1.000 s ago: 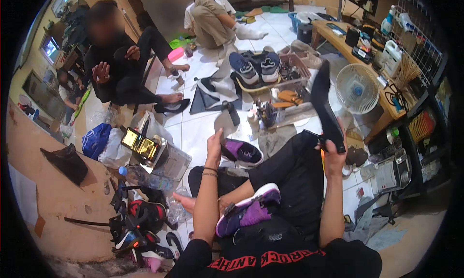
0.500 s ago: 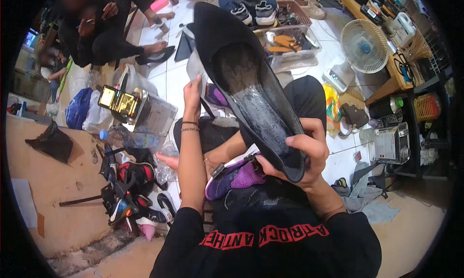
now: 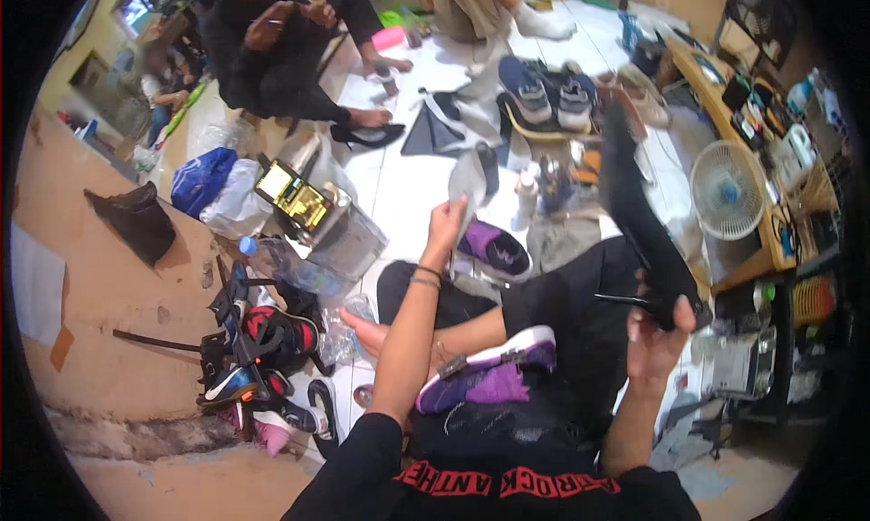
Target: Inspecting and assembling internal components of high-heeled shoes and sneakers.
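My right hand (image 3: 659, 347) grips a black pointed flat shoe (image 3: 642, 217) by its heel end. The shoe stands on edge with its toe up and looks smeared by motion. Thin grey sheet material (image 3: 466, 181), shaped like an insole, is pinched in my left hand (image 3: 444, 226). Across my lap lies a purple and navy shoe (image 3: 494, 376) on its side, with a dark clip or buckle-like piece on it. Its like, another purple shoe (image 3: 496, 249), rests on the floor beyond my left hand.
Navy sneakers (image 3: 548, 95) sit at the far side, near a white bottle (image 3: 527, 193). A fan (image 3: 728, 188) stands to the right. Piled shoes (image 3: 263, 340) and a clear plastic box (image 3: 349, 245) are on the left. A seated person (image 3: 272, 59) is at the far left.
The black shoe has swung to the right, away from my left hand, and turned from its open top to its side. My left hand still holds the grey piece. The view has shifted.
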`<state>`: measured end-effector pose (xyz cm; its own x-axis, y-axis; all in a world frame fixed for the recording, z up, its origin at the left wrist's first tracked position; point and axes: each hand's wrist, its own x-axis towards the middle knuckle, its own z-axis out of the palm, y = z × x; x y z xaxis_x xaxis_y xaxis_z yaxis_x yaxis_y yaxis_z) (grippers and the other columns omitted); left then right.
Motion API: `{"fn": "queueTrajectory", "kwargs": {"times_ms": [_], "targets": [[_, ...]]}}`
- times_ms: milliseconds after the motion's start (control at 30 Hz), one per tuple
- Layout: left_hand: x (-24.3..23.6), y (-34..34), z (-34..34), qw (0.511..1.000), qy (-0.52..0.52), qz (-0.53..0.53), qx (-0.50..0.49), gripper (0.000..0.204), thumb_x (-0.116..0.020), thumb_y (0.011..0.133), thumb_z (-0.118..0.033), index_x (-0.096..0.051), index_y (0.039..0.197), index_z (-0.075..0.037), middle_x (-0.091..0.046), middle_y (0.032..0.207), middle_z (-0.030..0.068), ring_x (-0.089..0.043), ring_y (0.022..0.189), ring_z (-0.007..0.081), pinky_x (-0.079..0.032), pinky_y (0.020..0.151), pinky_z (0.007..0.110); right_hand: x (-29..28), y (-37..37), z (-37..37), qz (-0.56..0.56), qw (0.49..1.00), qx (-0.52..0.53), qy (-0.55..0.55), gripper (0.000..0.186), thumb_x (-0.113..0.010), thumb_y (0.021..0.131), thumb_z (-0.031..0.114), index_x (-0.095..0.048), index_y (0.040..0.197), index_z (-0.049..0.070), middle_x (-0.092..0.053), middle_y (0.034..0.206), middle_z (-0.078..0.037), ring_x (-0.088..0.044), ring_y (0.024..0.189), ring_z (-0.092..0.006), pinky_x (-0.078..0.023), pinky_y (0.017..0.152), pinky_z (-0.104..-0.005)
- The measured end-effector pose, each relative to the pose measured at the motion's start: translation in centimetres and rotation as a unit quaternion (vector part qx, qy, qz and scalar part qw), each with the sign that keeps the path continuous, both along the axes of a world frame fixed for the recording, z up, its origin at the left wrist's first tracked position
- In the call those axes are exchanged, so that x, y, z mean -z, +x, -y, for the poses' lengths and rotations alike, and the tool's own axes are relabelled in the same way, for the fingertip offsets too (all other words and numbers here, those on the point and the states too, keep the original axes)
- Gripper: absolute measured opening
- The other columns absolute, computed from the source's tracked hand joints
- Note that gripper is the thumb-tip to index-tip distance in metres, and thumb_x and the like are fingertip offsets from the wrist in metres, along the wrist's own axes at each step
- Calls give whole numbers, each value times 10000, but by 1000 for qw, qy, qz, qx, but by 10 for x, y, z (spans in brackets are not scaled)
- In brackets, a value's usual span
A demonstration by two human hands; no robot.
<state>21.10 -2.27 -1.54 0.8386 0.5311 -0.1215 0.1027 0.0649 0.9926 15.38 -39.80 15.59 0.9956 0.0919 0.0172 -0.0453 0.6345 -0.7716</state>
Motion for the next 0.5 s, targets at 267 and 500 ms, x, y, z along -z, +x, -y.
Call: {"fn": "queueTrajectory", "kwargs": {"times_ms": [267,500], "targets": [[-8,-4,3,998,-40,35,25,329,-627,1047,-280,-698,1138,28,-721,888,45,-634,747,94,-499,670,268,14,41,44,33,958,5,284,657,-606,1008,511,-523,1392,-16,-629,1182,-214,-451,613,-111,-402,463,-199],[-6,-3,4,998,-18,66,1,317,-643,1023,-247,-676,1186,24,-728,945,69,-671,782,118,-527,709,274,20,80,89,76,948,53,306,706,-691,928,518,-520,1292,-63,-623,1149,-165,-417,594,-113,-346,443,-225]]}}
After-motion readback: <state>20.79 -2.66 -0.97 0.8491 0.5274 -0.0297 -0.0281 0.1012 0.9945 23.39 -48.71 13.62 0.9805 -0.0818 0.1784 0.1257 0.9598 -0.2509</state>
